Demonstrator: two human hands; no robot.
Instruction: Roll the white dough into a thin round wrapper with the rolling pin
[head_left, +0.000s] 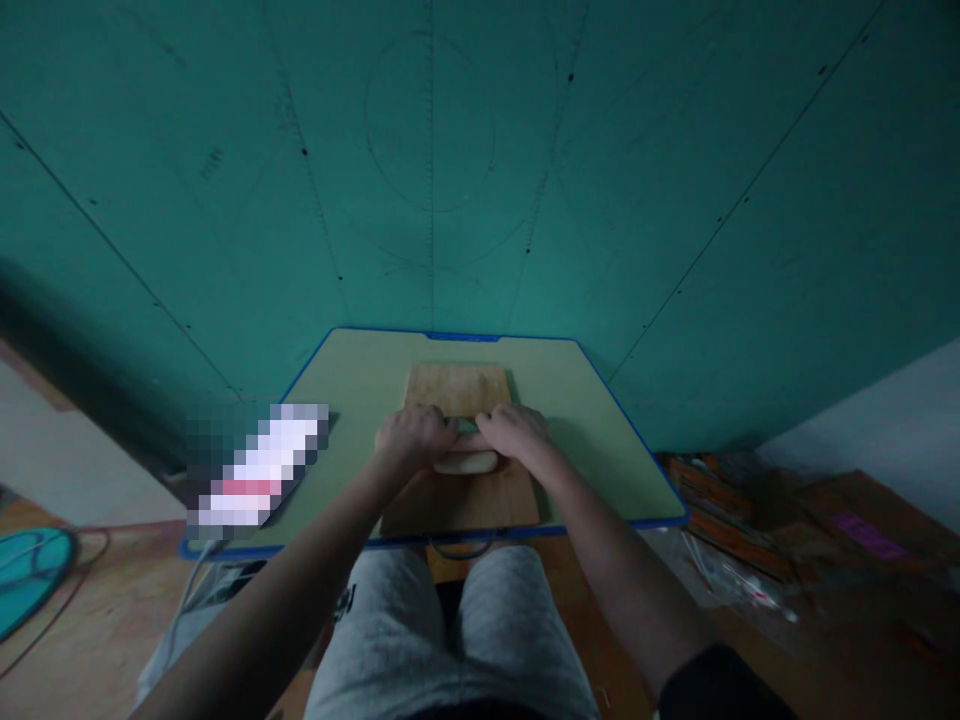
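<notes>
My left hand (417,436) and my right hand (514,428) come together over a wooden board (457,385), both with curled fingers. Their thumbs point inward and nearly meet. A small greenish patch shows between the hands, but what they grip is too dim and covered to make out. Just below the thumbs, on the near side, is a pale, smooth roll-shaped piece (466,462). Whether the fingers touch this piece cannot be told.
The board rests on a pale folding table (600,440) with a blue edge, against a green wall (465,200). A pixelated flat device (262,465) with a cable lies at the table's left. Cardboard boxes (847,530) and clutter stand on the floor at right.
</notes>
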